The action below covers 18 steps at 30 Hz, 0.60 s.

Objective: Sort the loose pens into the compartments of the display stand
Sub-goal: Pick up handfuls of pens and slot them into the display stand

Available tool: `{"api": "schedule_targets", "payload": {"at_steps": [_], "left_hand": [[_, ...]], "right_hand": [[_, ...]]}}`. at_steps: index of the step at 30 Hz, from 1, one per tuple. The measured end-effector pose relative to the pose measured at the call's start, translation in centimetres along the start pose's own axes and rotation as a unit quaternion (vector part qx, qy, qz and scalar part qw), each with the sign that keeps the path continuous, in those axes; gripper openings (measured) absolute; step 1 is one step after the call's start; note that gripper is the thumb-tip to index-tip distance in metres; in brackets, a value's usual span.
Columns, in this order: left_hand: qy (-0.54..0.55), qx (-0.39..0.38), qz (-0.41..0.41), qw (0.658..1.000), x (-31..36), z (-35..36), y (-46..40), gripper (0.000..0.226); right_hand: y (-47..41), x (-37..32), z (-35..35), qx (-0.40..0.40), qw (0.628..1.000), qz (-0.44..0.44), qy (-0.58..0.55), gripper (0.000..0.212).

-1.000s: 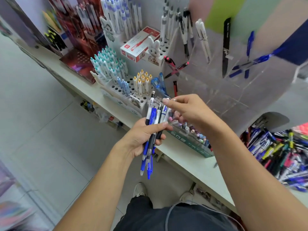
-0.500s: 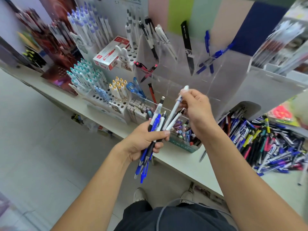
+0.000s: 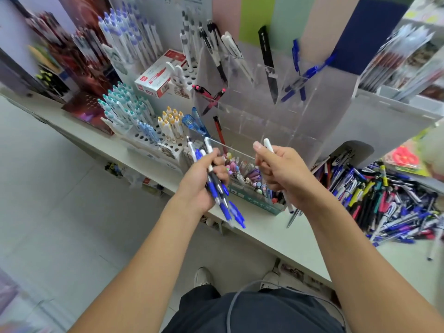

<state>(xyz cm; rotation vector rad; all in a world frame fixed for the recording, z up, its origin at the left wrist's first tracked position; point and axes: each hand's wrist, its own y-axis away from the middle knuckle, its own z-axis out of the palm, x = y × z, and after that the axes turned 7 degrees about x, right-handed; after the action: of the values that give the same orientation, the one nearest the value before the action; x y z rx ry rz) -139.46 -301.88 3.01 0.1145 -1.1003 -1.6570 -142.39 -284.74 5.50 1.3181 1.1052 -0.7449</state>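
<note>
My left hand (image 3: 200, 181) grips a bundle of pens (image 3: 217, 188), mostly blue with some white and black, their tips pointing down over the shelf edge. My right hand (image 3: 281, 171) holds a white pen (image 3: 268, 144) apart from the bundle; its top sticks up above my fingers. Behind both hands stands the clear acrylic display stand (image 3: 264, 109) with tiered compartments. Some hold a black pen (image 3: 268, 63), blue pens (image 3: 300, 78), red pens (image 3: 211, 99) and white pens (image 3: 235, 54). A large heap of loose pens (image 3: 384, 198) lies on the shelf to the right.
A green box of small pastel pens (image 3: 252, 188) sits on the white shelf (image 3: 264, 234) just behind my hands. To the left are white peg racks with teal and yellow-capped pens (image 3: 134, 116) and a red-and-white box (image 3: 158, 78). The floor lies below left.
My right hand pulled a white pen out of the bundle and moved right, away from my left hand. The left hand tilted the bundle. The camera view shifted right.
</note>
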Motion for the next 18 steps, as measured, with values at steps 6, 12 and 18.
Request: {"api": "schedule_targets", "payload": {"at_steps": [6, 12, 18], "left_hand": [[0.092, 0.084, 0.024, 0.992, 1.6, -0.2, -1.0, 0.038], [0.119, 0.121, 0.093, 0.981, 1.7, 0.1, 0.0, 0.033], [0.110, 0.103, 0.113, 0.982, 0.9, 0.3, 0.5, 0.038]], "right_hand": [[2.5, 1.2, 0.4, -0.182, 0.963, -0.006, 0.201, 0.044], [2.8, 2.0, 0.9, -0.167, 0.980, 0.021, 0.102, 0.032], [2.9, 2.0, 2.8, -0.115, 0.991, 0.054, -0.043, 0.017]]}}
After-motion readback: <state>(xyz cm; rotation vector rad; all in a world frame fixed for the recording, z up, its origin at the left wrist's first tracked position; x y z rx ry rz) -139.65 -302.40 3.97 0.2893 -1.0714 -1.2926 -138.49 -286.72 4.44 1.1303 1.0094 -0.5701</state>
